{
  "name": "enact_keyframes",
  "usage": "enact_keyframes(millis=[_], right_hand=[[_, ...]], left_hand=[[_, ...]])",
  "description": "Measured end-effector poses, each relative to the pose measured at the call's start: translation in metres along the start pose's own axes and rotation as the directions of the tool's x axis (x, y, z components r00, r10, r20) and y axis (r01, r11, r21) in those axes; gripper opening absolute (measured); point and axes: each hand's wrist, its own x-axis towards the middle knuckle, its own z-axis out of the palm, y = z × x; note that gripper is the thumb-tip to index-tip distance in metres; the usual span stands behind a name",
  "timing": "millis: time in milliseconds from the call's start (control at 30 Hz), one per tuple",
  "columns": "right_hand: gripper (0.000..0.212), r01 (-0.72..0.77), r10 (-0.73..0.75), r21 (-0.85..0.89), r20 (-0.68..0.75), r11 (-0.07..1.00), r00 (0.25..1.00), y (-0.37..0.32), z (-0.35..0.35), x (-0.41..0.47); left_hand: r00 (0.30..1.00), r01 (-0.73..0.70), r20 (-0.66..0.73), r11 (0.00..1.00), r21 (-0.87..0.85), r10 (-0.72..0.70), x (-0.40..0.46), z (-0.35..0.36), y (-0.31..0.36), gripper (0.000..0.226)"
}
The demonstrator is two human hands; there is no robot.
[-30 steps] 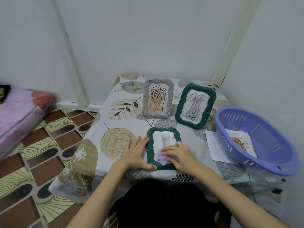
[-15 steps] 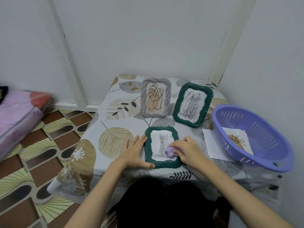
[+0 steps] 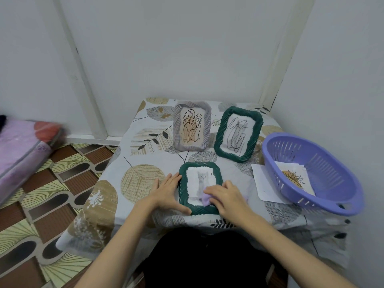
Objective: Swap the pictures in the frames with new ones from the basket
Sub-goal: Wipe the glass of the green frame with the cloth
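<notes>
Flat on the leaf-print tablecloth (image 3: 145,179): green frame (image 3: 182,196) with kitten photo (image 3: 200,181). Left hand (image 3: 168,192) splayed open against its left edge; right hand (image 3: 226,196) pressing a lilac cloth (image 3: 206,199) on the glass. Behind, upright: grey frame (image 3: 192,126), second green frame (image 3: 238,134). Right: purple basket (image 3: 332,196) holding a print (image 3: 297,178).

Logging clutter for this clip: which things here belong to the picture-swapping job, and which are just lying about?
Part of the job:
- flat green frame with cat picture
- purple cloth under the right hand
- left hand steadying the frame
- grey frame, upright
- second green frame, upright
- purple basket with flower picture

Lying about:
- loose white sheet, partly under the basket
- pink mattress
</notes>
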Motion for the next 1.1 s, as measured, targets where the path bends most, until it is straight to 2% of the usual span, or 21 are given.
enact_keyframes(millis=[100,233,367,433,600,633,700,767,800,867,967,1000,1100], right_hand=[[0.030,0.033,-0.033,0.024,-0.017,0.999,0.999,0.004,0.000,-0.007],[0.023,0.107,-0.107,-0.109,0.004,0.988,0.994,0.016,-0.005,-0.002],[0.026,-0.124,0.124,-0.127,-0.010,0.984,0.992,0.022,-0.002,0.033],[0.027,-0.176,0.173,-0.109,-0.034,0.978,0.984,0.012,0.007,0.040],[0.027,0.049,-0.057,-0.087,-0.089,0.995,0.994,0.018,0.006,0.000],[0.025,0.028,-0.039,-0.106,-0.102,0.994,0.994,0.022,0.002,0.004],[0.020,-0.105,0.090,-0.121,-0.122,0.987,0.988,0.025,0.001,0.026],[0.023,-0.222,0.212,-0.124,-0.095,0.967,0.973,0.016,0.011,0.047],[0.025,-0.234,0.225,-0.111,-0.084,0.966,0.971,0.008,0.016,0.051],[0.026,-0.167,0.158,-0.106,-0.083,0.980,0.984,-0.008,0.017,0.042],[0.025,0.005,-0.031,-0.111,-0.237,0.994,0.971,-0.008,0.000,0.016],[0.023,0.003,-0.028,-0.097,-0.256,0.995,0.966,-0.002,-0.002,0.014],[0.022,-0.205,0.205,0.016,-0.192,0.979,0.960,0.014,0.006,0.037]], left_hand=[[0.999,-0.026,0.018,0.999,-0.040,0.027,0.009,-0.007,0.007,0.152],[0.999,-0.046,0.021,0.999,0.012,0.046,0.012,-0.002,0.006,0.146],[0.999,-0.046,0.005,0.999,0.029,0.046,0.010,-0.002,0.003,0.137],[0.999,-0.040,-0.023,0.997,0.061,0.041,0.011,-0.002,0.003,0.138],[0.997,-0.051,-0.062,0.997,0.052,0.054,0.007,0.001,-0.002,0.133],[0.997,-0.050,-0.064,0.997,0.053,0.053,0.007,0.001,-0.002,0.132],[0.998,-0.042,-0.052,0.998,0.052,0.045,0.007,-0.001,-0.001,0.132],[0.998,-0.036,-0.048,0.998,0.048,0.039,0.008,-0.001,0.000,0.131],[0.998,-0.035,-0.049,0.998,0.049,0.037,0.008,-0.001,0.000,0.131],[0.998,-0.036,-0.050,0.998,0.048,0.038,0.008,-0.001,-0.002,0.131],[0.998,-0.041,-0.042,0.998,0.039,0.043,0.009,0.000,-0.003,0.131],[0.998,-0.043,-0.041,0.998,0.037,0.045,0.009,0.000,-0.003,0.131],[0.998,-0.039,-0.041,0.999,0.030,0.040,0.009,-0.001,-0.003,0.131]])
